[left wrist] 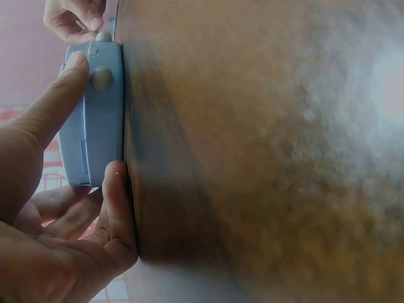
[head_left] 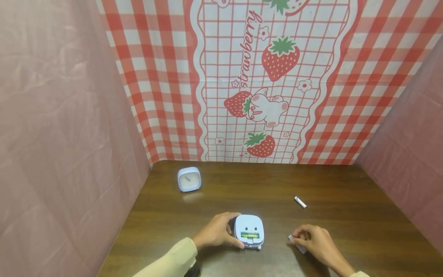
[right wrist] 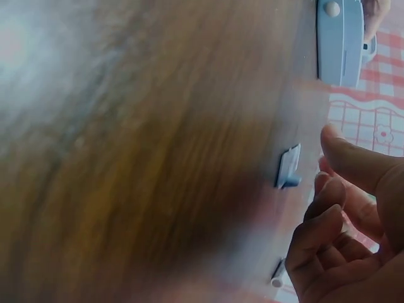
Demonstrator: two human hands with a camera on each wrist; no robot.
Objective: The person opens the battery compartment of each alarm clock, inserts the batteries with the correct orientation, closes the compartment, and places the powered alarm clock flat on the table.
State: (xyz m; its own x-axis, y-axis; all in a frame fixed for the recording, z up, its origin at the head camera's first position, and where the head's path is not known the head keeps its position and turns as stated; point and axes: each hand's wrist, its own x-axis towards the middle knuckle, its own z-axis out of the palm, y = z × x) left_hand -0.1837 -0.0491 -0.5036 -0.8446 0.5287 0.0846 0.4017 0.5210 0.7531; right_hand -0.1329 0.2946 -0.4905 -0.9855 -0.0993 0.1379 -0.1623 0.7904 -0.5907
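A light blue clock [head_left: 249, 227] lies face down on the wooden table, its uncovered battery compartment holding a green and yellow battery [head_left: 250, 235]. My left hand [head_left: 218, 231] grips the clock's left side, thumb near the lower edge and fingers around the far side. In the left wrist view, that thumb presses the casing [left wrist: 104, 126] near a round foot [left wrist: 101, 78]. My right hand [head_left: 316, 242] hovers over a small pale battery cover [head_left: 298, 246]. The right wrist view shows the cover [right wrist: 289, 167] on the table, apart from the loosely curled fingers [right wrist: 325, 221].
A second light blue clock [head_left: 189, 179] stands upright at the back left. One white battery [head_left: 300, 202] lies on the table [head_left: 242, 184] beyond my right hand. A checked strawberry cloth [head_left: 166, 77] hangs behind, with pink cloths [head_left: 62, 134] at both sides.
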